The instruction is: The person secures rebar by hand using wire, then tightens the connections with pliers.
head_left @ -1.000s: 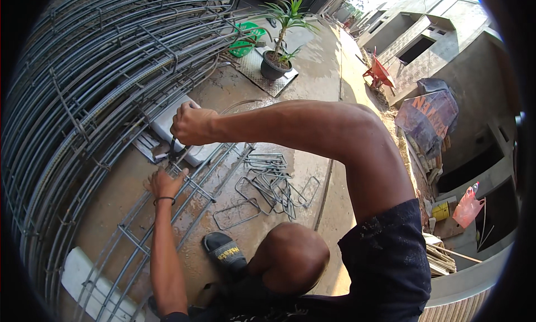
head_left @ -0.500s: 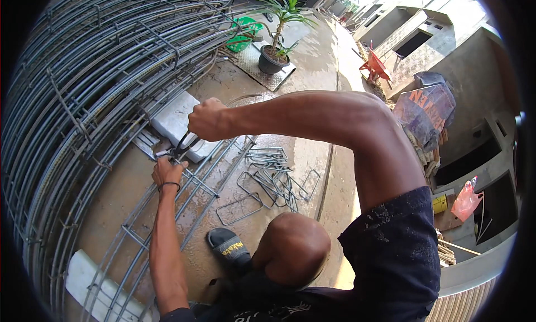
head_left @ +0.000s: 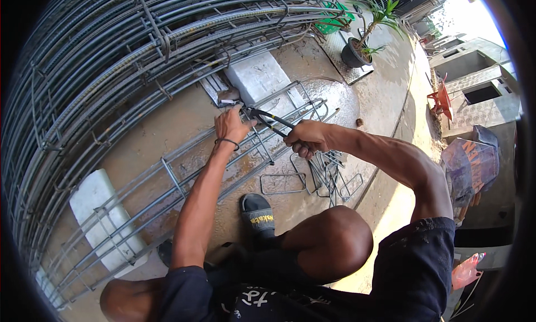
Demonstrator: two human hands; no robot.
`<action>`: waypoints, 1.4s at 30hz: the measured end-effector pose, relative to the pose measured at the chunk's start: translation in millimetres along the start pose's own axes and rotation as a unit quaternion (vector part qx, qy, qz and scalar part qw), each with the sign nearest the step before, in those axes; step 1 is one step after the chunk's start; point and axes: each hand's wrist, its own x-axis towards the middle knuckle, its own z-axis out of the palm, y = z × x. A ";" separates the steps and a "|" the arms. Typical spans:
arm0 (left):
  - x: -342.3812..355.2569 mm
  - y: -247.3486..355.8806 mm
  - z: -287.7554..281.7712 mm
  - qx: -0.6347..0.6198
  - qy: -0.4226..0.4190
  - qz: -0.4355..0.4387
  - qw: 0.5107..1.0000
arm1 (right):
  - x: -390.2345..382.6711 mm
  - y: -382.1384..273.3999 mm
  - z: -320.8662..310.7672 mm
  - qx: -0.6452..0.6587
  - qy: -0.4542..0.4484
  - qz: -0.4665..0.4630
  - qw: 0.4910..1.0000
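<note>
My right hand (head_left: 307,138) is closed around the black handles of a pair of end-cutting pincers (head_left: 273,118), whose jaws point left at a joint of a long rebar cage (head_left: 174,178). My left hand (head_left: 231,126) is closed at the same joint, right beside the jaws. What its fingers pinch is too small to make out. The cage lies low, running from the lower left to the upper middle. White blocks lie under it: one (head_left: 262,76) near its far end, another (head_left: 103,210) at the lower left.
Stacked rebar cages (head_left: 111,71) fill the left and far side. Loose bent stirrups (head_left: 283,182) lie right of the cage, near my sandalled foot (head_left: 258,216). Farther off stand a potted plant (head_left: 355,53), a green basket (head_left: 334,22) and a red wheelbarrow (head_left: 441,101).
My right hand has swung the pincer handles down and to the right, with the elbow lower. My left hand stays at the joint. The whole view has shifted, so things appear farther right.
</note>
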 end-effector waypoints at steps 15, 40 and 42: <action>5.4 -5.0 -13.1 -0.095 -0.056 -0.001 0.994 | -15.2 -79.3 -51.0 -0.636 0.022 -0.073 0.768; 7.2 -0.8 -20.8 -0.063 -0.091 -0.060 0.992 | 53.8 -13.7 -86.7 -0.722 0.485 -0.412 0.272; 6.9 1.2 -20.2 -0.065 -0.096 -0.063 0.991 | 55.5 -12.7 -87.8 -0.723 0.491 -0.403 0.272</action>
